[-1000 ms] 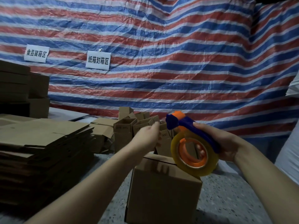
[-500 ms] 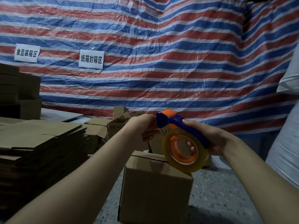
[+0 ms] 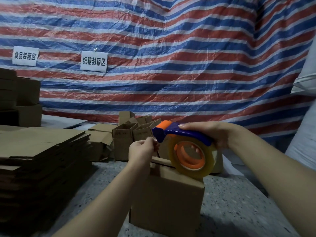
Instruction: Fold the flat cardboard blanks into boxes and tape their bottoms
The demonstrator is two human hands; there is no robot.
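A folded cardboard box [image 3: 167, 199] stands on the speckled floor in front of me, its closed flaps facing up. My right hand [image 3: 212, 134] grips the blue and orange tape dispenser [image 3: 181, 134] just above the box; its clear tape roll [image 3: 191, 156] with an orange core hangs over the box's far right top edge. My left hand [image 3: 142, 149] is at the dispenser's front end and pinches the free end of the tape [image 3: 153, 140] between thumb and fingers.
A tall stack of flat cardboard blanks [image 3: 39, 158] lies at the left. Several small finished open boxes [image 3: 126, 137] sit behind the box, against a red, white and blue striped tarp [image 3: 171, 57] with two paper signs. More cartons [image 3: 20, 103] are stacked at the far left.
My left hand has come off the box top to the dispenser's front and taken hold of the tape end. The dispenser has stayed over the box in my right hand.
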